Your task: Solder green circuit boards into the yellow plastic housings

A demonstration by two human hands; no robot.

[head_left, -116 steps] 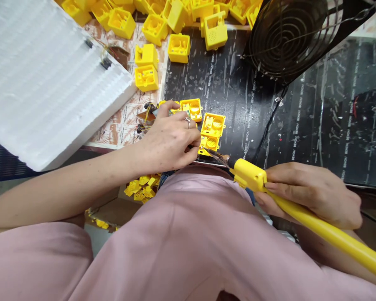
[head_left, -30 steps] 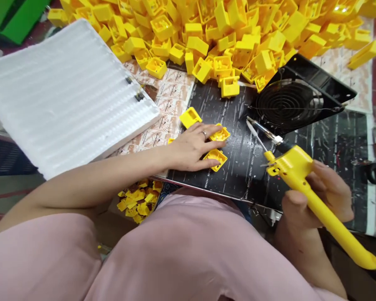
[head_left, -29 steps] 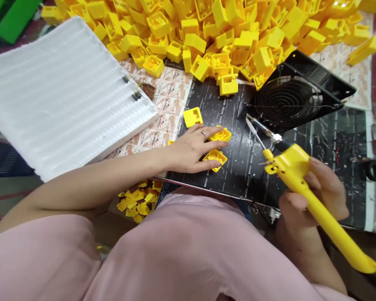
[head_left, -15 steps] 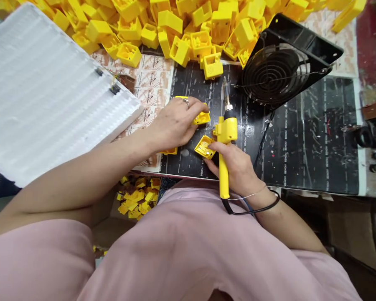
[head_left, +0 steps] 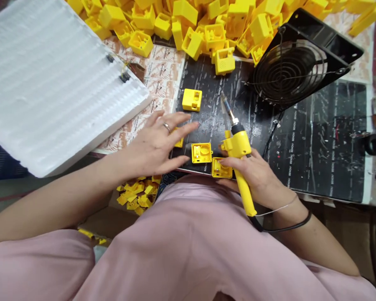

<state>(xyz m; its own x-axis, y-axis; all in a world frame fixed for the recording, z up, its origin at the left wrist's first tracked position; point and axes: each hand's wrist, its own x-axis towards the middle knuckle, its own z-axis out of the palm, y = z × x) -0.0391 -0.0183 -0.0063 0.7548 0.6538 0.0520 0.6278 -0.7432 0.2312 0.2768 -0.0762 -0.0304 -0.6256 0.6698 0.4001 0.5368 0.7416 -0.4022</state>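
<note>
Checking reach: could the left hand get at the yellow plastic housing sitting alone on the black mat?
Likely yes: the left hand is open and empty, fingertips just short of the yellow plastic housing, with only bare black mat between; the soldering iron is off to the right.

A yellow-handled soldering iron (head_left: 238,156) tilts tip-up just beside two square yellow plastic housings (head_left: 201,153) lying open side up, a third housing (head_left: 191,100) farther off.

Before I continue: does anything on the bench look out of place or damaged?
Two small black parts with wires sit alone at the edge of the white foam slab, apart from the yellow housings. The black mat is heavily scuffed.
</note>
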